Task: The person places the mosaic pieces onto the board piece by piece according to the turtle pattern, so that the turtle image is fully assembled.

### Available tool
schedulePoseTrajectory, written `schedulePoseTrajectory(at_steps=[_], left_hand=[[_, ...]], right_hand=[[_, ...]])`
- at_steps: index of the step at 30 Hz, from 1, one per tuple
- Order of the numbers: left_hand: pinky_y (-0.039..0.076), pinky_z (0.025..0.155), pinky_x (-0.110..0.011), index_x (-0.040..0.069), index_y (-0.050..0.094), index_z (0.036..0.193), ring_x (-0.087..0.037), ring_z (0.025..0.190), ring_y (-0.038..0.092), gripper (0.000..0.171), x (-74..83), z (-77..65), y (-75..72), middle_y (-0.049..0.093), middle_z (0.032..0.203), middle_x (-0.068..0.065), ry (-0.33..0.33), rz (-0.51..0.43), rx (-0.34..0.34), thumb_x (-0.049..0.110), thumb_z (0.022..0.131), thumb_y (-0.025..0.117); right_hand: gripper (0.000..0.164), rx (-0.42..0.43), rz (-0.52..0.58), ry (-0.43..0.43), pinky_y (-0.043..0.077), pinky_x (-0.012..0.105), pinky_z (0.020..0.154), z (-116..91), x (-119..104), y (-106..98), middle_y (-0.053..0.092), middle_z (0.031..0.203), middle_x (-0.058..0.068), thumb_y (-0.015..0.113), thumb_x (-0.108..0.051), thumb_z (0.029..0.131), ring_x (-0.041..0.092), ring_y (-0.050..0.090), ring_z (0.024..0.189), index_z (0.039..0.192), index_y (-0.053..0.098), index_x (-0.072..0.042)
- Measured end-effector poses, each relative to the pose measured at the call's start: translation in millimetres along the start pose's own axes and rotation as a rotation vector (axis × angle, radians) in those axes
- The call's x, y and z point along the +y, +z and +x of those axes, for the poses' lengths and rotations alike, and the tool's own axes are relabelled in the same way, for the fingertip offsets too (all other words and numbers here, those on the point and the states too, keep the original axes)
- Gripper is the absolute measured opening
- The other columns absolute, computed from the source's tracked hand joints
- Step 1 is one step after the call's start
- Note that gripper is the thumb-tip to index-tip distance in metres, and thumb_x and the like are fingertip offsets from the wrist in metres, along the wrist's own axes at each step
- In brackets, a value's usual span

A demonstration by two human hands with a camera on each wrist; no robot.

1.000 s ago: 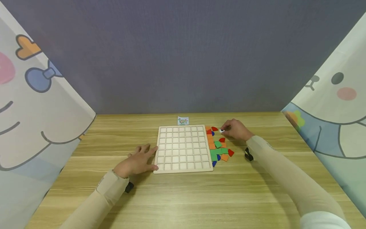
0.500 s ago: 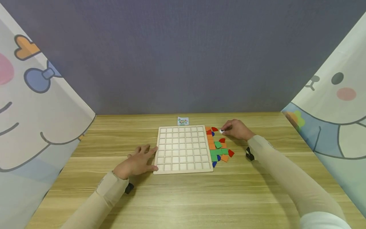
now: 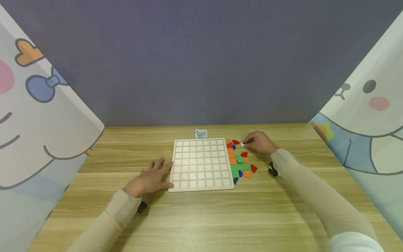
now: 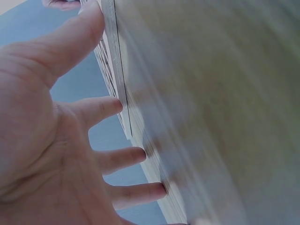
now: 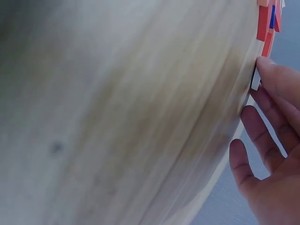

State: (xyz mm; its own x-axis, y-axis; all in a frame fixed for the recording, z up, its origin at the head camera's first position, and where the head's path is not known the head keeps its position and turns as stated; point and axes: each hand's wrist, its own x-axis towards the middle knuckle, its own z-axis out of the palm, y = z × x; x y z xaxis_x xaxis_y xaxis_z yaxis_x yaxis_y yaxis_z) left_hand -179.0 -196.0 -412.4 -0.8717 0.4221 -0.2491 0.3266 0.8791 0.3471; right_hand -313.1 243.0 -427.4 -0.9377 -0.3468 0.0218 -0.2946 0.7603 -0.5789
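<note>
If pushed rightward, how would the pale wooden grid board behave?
Likely slides, not tips: the pale wooden grid board lies flat on the wood-grain table. Probably stiff: straight edges. May shove the flat orange tiles along its right edge.

the person wears beige sleeves [image 3: 315, 196] and black wrist pieces [image 3: 273, 169].

Board [image 3: 201, 163] on table [image 3: 201, 220], card [image 3: 201, 133] behind, pieces [image 3: 239, 167] along right edge.
</note>
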Motion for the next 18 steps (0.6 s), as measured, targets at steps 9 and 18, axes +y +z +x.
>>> schedulePoseTrajectory(at_steps=[9,18], left_hand=[[0.020,0.081,-0.081,0.015,0.023,0.151,-0.057,0.130,0.015,0.084,-0.8,0.7,0.0,0.012,0.151,-0.029,-0.003,0.007,-0.007,0.051,0.086,0.061],[0.019,0.080,-0.081,0.014,0.023,0.151,-0.058,0.130,0.015,0.084,1.3,0.3,-1.3,0.013,0.151,-0.028,-0.005,0.006,-0.008,0.050,0.086,0.062]], right_hand=[[0.012,-0.024,0.052,-0.047,0.049,0.039,0.078,0,-20,0,0.066,0.099,0.000,0.073,-0.015,0.085,0.019,0.058,0.088,0.096,0.075,-0.012],[0.013,-0.018,0.011,-0.204,0.047,0.038,0.080,9,-58,9,0.066,0.097,-0.004,0.074,-0.016,0.084,0.020,0.058,0.090,0.096,0.075,-0.014]])
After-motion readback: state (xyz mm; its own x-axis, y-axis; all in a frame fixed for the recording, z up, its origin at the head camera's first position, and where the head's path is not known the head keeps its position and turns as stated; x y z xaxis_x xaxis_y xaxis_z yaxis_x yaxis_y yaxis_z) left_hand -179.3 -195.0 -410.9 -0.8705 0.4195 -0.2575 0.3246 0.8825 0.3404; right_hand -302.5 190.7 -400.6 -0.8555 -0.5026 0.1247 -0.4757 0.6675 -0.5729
